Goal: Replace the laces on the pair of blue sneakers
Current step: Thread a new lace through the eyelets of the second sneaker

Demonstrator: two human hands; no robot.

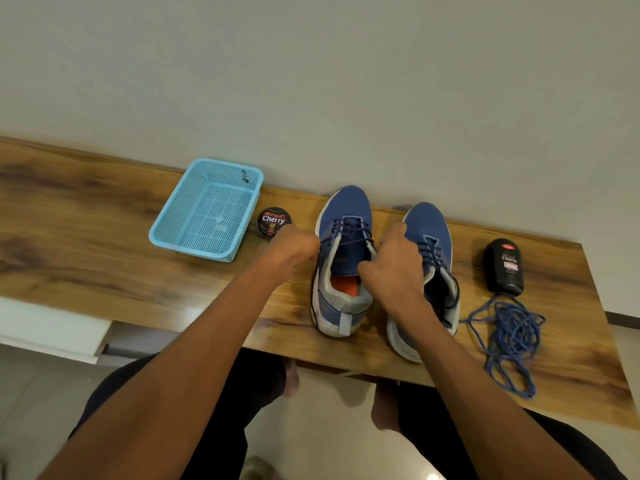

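I see wooden shelf (104, 244) against plain wall (311, 64); basket (207, 209) at ten o'clock. Left hand (291, 249), right hand (394, 268) curled at sneaker (343, 258) laces; grasp unclear.

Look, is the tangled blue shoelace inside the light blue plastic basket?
No, the tangled blue shoelace lies on the wooden table, right of the sneakers, far from the light blue plastic basket.

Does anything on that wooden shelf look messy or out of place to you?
Only the loose blue lace: it lies in a tangled heap at the right end of the wooden shelf, just below the black bottle, with a loop trailing toward the front edge. Everything else sits upright and tidy.
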